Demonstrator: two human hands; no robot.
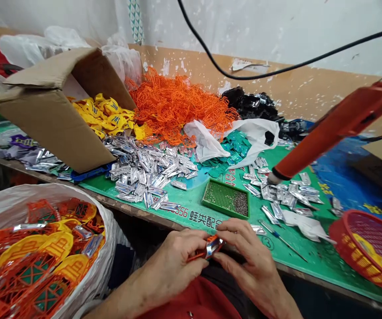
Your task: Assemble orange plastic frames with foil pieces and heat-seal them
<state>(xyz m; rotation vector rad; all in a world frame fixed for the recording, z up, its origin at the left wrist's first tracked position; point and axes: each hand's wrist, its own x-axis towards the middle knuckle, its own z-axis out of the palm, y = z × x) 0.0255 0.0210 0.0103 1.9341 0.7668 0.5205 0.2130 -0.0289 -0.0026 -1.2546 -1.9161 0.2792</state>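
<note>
Both my hands meet low in the middle, in front of the table's near edge. My left hand [174, 261] and my right hand [247, 257] pinch one small piece [211, 248] between their fingertips: an orange plastic frame with a shiny silver strip on it. Just beyond them on the green mat [207, 195] sits a small green tray [226, 198] with tiny dark screws in one corner. A heap of silver strips [147, 170] lies to its left and a smaller scatter of silver strips [287, 192] to its right.
An orange power screwdriver [330, 130] hangs over the right side on a black cable. A white bag of finished orange and yellow pieces [38, 252] stands at lower left. Behind are a cardboard box [51, 110], yellow parts [106, 113], orange frames [174, 104]; a red basket [370, 248] sits right.
</note>
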